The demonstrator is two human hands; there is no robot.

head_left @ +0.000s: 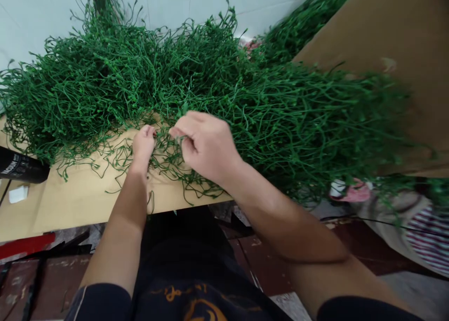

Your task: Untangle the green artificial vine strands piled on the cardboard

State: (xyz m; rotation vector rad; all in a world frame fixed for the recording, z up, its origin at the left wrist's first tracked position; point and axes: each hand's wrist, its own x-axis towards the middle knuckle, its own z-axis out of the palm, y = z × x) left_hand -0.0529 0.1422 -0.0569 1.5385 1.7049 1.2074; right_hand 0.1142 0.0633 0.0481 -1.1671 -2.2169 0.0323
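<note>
A long heap of thin green stems [105, 82] with small bud-like tips, plastic-looking, spreads across the work surface. My left hand [143, 146] is closed at the heap's front edge, fingertips pinched among loose stems; what they hold is too small to make out. To its right, my right hand [210, 146] is raised a little, thumb and fingers curled together around a green stem [179, 139]. Loose single stems [122, 157] lie scattered on the tan board [84, 199] around both hands.
A black bottle [23, 166] lies at the left edge, with a small white piece [18, 194] near it. A large cardboard sheet [393, 45] leans at the right. Striped cloth [430, 239] is at lower right, and a pale tiled wall [182, 5] stands behind.
</note>
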